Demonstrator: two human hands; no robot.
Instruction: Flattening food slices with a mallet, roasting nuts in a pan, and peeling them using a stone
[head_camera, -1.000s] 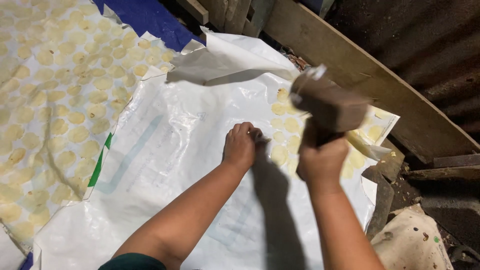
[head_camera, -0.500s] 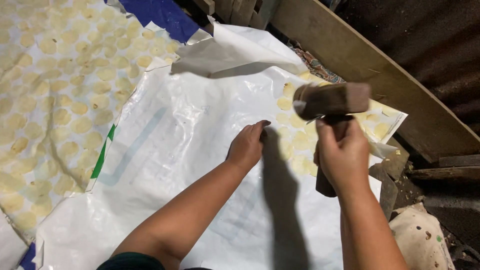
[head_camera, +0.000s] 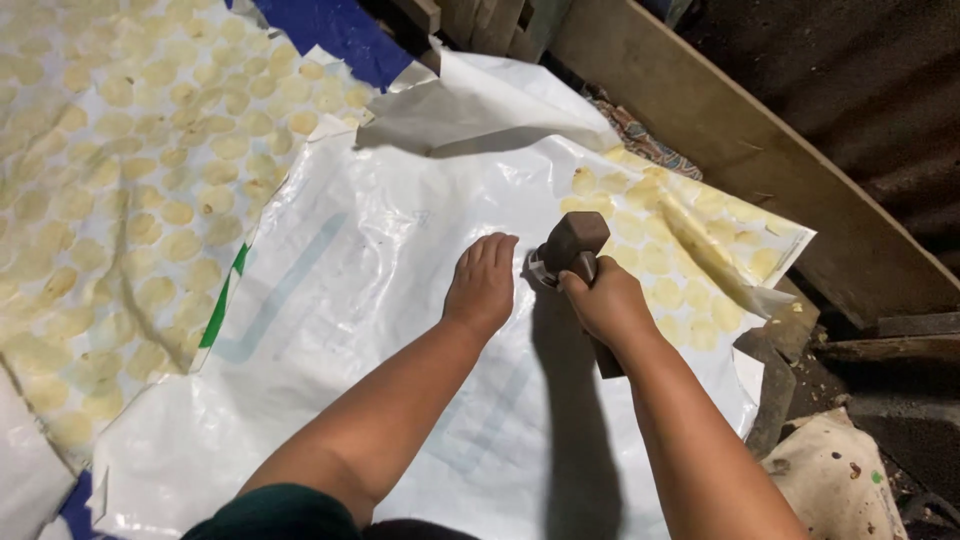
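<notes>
where the wooden mallet (head_camera: 572, 243) hung raised a second ago, the right hand (head_camera: 603, 303), gripping its handle, has brought it down onto the white sheet (head_camera: 350, 260) beside the flat, spread left hand (head_camera: 482, 282).

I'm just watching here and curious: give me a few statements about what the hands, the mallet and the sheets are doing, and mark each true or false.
1. The right hand grips a wooden mallet. True.
2. The left hand lies flat on the white plastic sheet. True.
3. The mallet's head is raised high above the sheet. False: it is down at the sheet, beside the left hand's fingers.
4. Pale round discs lie in rows under clear plastic at the left. True.
5. The left hand holds a knife. False: it holds nothing.
</notes>
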